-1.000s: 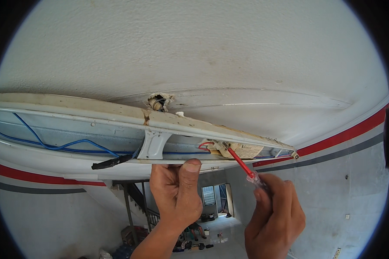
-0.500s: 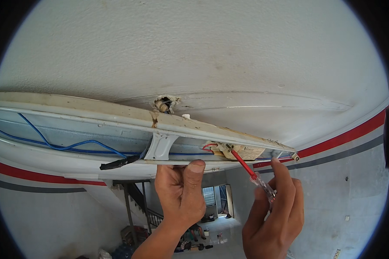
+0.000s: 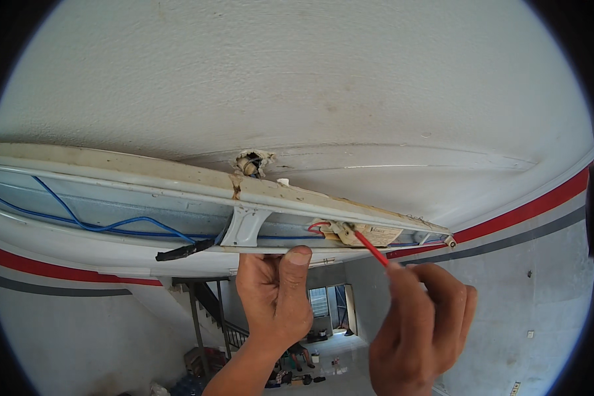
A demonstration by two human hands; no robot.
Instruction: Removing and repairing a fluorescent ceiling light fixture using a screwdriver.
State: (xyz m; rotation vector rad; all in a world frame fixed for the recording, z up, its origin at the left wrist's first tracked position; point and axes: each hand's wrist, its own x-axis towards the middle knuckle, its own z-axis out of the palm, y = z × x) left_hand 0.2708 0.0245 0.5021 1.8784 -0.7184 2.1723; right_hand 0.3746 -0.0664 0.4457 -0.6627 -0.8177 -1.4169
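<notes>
A long white metal light-fixture housing (image 3: 145,173) runs along the ceiling, its open channel facing me. From below, my left hand (image 3: 276,300) grips its lower edge, thumb up and fingers partly hidden. My right hand (image 3: 419,323) is closed around a screwdriver (image 3: 371,248) with a red shaft; the fingers cover its handle. The tip meets the left end of a cream box (image 3: 379,235), apparently a ballast, where a short red wire (image 3: 318,226) enters. Blue wires (image 3: 138,219) lie in the channel. A black-taped wire end (image 3: 186,251) hangs beside a white bracket (image 3: 245,228).
Above the housing, a ragged hole (image 3: 249,163) in the ceiling shows a fitting inside. Red and grey stripes (image 3: 521,212) band the walls. Far below are a staircase (image 3: 234,333), a doorway (image 3: 340,307), a seated person (image 3: 301,354) and scattered items on the floor.
My right hand has shifted up along the screwdriver, its fingers now curled over the clear handle that showed before. The tip stays at the box; my left hand holds its place.
</notes>
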